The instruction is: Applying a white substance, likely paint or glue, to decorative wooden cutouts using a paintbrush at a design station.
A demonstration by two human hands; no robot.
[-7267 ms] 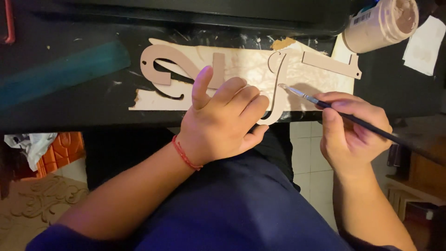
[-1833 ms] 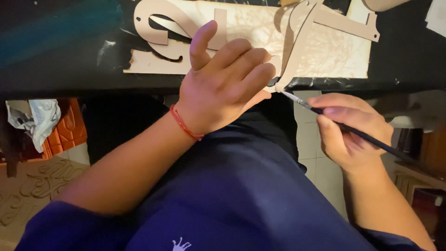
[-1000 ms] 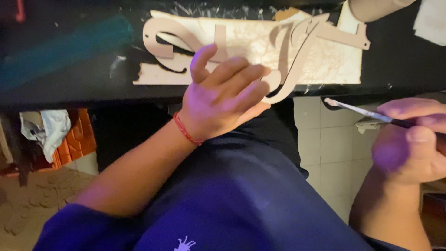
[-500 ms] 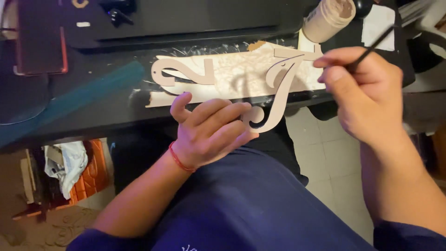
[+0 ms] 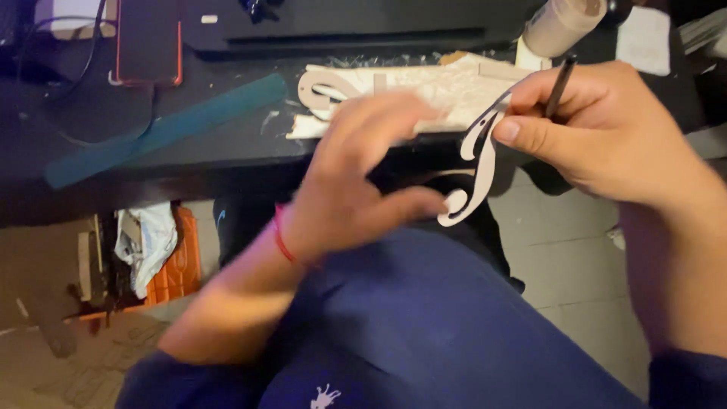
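A flat, pale cutout letter [image 5: 475, 170] of curling script shape is seen hanging off the front edge of the dark bench [image 5: 189, 144], its long axis near vertical, the scrolled end pointing down. The right hand [image 5: 606, 136] is closed in a pinch grip around a thin dark brush [image 5: 559, 76]. The left hand [image 5: 356, 182], blurred, is half open, fingertips near the scroll; contact cannot be told.

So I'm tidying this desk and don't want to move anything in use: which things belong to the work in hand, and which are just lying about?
In use:
- pale cut-out lettering piece, its curl by the left hand
- thin brush, held in the right hand
- tub, just beyond the brush

Lying about:
- phone
- green strip
- white cloth, under the table
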